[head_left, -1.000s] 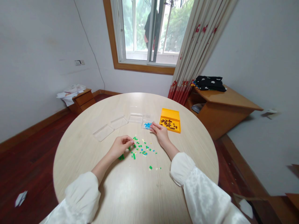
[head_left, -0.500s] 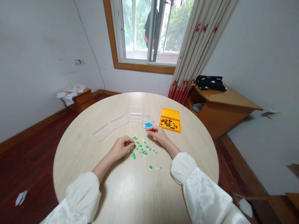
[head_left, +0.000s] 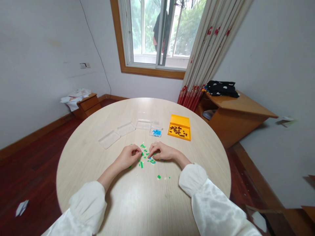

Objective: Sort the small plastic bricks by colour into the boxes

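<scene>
Small green, blue and pale yellow plastic building pieces point(head_left: 141, 165) lie scattered in the middle of the round table point(head_left: 147, 203). My left hand point(head_left: 128, 155) rests at the left side of this scatter, thumb and fingertips pinched together; whatever is between them is too small to make out. At the right side, my right hand point(head_left: 164, 151) reaches down over the pieces. Its index fingertip touches down beside a small blue piece point(head_left: 149, 158), the thumb a little apart from it. Just beyond, a small clear box point(head_left: 152, 134) holds several blue pieces point(head_left: 156, 132).
Clear trays point(head_left: 109, 140) stand in an arc at the back left. At the back right lies an open yellow box point(head_left: 180, 119) with dark brown pieces point(head_left: 178, 130). A few loose green and pale pieces point(head_left: 158, 177) lie nearer me. A wooden cabinet point(head_left: 241, 111) stands beyond the table's right edge.
My right hand has moved from the box of blue pieces back toward me and left, down onto the scattered pieces. My left hand has stayed in place, still pinched.
</scene>
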Demonstrator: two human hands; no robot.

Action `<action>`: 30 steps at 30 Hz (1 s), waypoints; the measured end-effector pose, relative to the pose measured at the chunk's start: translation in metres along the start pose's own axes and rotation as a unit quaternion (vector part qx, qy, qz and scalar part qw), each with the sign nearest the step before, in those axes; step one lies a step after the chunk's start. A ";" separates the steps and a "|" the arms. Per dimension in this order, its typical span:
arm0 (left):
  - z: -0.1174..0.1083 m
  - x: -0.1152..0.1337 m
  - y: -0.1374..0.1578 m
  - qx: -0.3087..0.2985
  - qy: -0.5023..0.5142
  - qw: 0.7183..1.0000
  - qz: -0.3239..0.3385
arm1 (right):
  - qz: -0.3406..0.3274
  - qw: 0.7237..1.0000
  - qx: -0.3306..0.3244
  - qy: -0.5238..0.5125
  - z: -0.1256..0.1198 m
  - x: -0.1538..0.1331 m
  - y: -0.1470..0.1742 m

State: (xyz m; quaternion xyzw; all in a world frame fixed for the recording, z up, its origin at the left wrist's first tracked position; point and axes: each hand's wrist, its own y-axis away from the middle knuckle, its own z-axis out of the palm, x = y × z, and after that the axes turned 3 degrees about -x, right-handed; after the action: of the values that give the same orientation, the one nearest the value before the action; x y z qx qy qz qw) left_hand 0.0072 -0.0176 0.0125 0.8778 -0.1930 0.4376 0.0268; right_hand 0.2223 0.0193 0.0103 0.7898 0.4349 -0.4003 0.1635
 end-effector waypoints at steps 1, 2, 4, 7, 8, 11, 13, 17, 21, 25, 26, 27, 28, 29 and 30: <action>0.000 0.000 0.000 0.000 0.000 1.000 0.000 | 0.001 1.000 0.000 0.007 0.000 0.000 0.000; 0.000 0.000 0.000 0.002 0.000 1.000 0.001 | 0.003 1.000 0.000 0.013 0.000 -0.001 0.000; 0.000 0.000 0.000 0.006 0.004 1.000 0.002 | 0.005 1.000 -0.002 0.019 0.000 -0.002 0.000; 0.000 0.001 0.000 0.009 0.010 1.000 -0.001 | 0.004 1.000 -0.003 0.020 0.000 -0.003 0.000; -0.001 0.002 0.000 0.008 0.011 1.000 -0.003 | 0.003 1.000 -0.002 0.020 0.000 -0.003 0.000; -0.001 0.003 -0.001 0.008 0.018 1.000 -0.005 | -0.001 1.000 0.002 0.012 0.000 -0.003 0.000; -0.001 0.003 0.000 0.009 0.018 1.000 -0.002 | 0.002 1.000 0.007 -0.017 0.000 -0.002 0.000; -0.001 0.003 0.000 0.004 0.016 1.000 -0.002 | 0.051 0.986 0.065 -0.146 -0.001 0.002 0.001; -0.002 0.004 0.001 -0.005 0.025 1.000 0.000 | 0.096 0.941 0.186 -0.266 -0.001 0.007 0.000; -0.010 0.002 -0.001 0.028 0.046 0.998 -0.023 | 0.113 0.892 0.263 -0.351 -0.001 0.011 -0.002; -0.014 0.001 -0.001 0.042 0.051 0.997 -0.033 | 0.115 0.882 0.276 -0.365 -0.001 0.012 -0.002; -0.019 0.000 0.000 0.058 0.053 0.996 -0.044 | 0.115 0.873 0.289 -0.376 -0.001 0.013 -0.003; -0.024 -0.002 0.000 0.067 0.053 0.995 -0.055 | 0.113 0.865 0.301 -0.386 -0.001 0.014 -0.003; -0.030 -0.003 0.001 0.072 0.051 0.994 -0.066 | 0.109 0.858 0.311 -0.395 -0.001 0.014 -0.004; -0.035 -0.004 0.002 0.056 0.050 0.994 -0.075 | 0.105 0.853 0.320 -0.400 -0.001 0.015 -0.004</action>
State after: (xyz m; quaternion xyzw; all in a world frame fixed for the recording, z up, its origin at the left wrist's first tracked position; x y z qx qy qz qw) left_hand -0.0226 -0.0110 0.0308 0.8670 -0.0996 0.4879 0.0199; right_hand 0.2242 0.0309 -0.0002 0.6114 0.0944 -0.7789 0.1027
